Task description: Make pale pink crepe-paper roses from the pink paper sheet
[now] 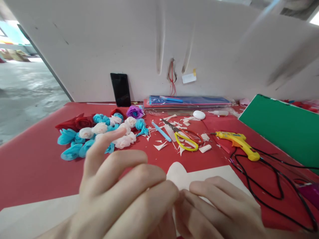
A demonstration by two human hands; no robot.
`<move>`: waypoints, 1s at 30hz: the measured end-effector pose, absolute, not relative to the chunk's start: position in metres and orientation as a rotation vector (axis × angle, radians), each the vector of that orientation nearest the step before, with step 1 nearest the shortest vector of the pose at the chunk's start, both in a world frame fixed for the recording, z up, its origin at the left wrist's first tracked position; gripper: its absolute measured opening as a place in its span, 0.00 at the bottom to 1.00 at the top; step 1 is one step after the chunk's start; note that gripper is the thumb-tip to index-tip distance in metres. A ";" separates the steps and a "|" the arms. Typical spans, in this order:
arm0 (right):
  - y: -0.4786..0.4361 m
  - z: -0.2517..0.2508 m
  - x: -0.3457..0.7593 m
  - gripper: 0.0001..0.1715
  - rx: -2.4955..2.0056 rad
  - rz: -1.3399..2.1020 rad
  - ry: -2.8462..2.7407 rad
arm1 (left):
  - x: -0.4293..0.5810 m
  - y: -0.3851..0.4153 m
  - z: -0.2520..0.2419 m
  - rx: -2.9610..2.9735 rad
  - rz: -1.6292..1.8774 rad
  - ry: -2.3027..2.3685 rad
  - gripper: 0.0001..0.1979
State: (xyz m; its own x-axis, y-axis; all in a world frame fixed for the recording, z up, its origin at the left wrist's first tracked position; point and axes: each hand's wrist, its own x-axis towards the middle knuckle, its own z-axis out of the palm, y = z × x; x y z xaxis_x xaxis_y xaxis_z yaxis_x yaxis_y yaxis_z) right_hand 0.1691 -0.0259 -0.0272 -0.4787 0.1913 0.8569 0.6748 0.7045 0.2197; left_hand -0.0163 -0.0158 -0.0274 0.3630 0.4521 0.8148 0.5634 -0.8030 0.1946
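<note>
A pale paper petal (pixel 177 174) with a rounded top sticks up between my two hands at the bottom centre. My left hand (pixel 129 189) has its fingers curled and pinches the petal's lower left side; its little finger points up and away. Close against it, my right hand (pixel 216 205) is bent round the petal's lower right side, fingertips pressed together. The fingertips hide the lower part of the petal. Under the hands lies a sheet of cream paper (pixel 224 171), its other end (pixel 37 207) showing at the left.
Blue, white, red and purple paper flowers (pixel 99 127) lie left. Scissors (pixel 185 142), a light blue pen (pixel 161 131) and paper scraps (pixel 160 146) are beyond the hands. A yellow glue gun (pixel 238 142) with black cable and a green board (pixel 281 129) are right. A phone (pixel 120 89) leans behind.
</note>
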 end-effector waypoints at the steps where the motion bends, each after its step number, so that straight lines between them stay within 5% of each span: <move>1: -0.026 -0.025 0.169 0.28 -0.673 -0.661 -2.039 | -0.013 -0.013 -0.024 -2.473 -1.433 -0.951 0.17; 6: -0.029 -0.035 0.166 0.29 -0.670 -0.592 -2.004 | -0.006 -0.010 -0.020 -2.571 -1.508 -0.937 0.15; 15: -0.026 -0.046 0.171 0.12 -0.738 -0.446 -1.924 | -0.010 -0.008 -0.022 -2.892 -1.560 -0.916 0.10; 30: -0.015 -0.033 0.170 0.08 -0.771 0.483 -1.875 | -0.007 -0.013 -0.024 -2.702 -1.840 -1.282 0.15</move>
State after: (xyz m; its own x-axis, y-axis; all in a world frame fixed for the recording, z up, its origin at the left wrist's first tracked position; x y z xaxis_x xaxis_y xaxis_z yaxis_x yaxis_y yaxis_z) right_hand 0.1704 -0.0150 -0.0330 -0.2873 0.6980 0.6559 0.2945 0.7160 -0.6330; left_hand -0.0065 -0.0125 -0.0239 0.2120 0.7322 0.6472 0.3535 -0.6749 0.6478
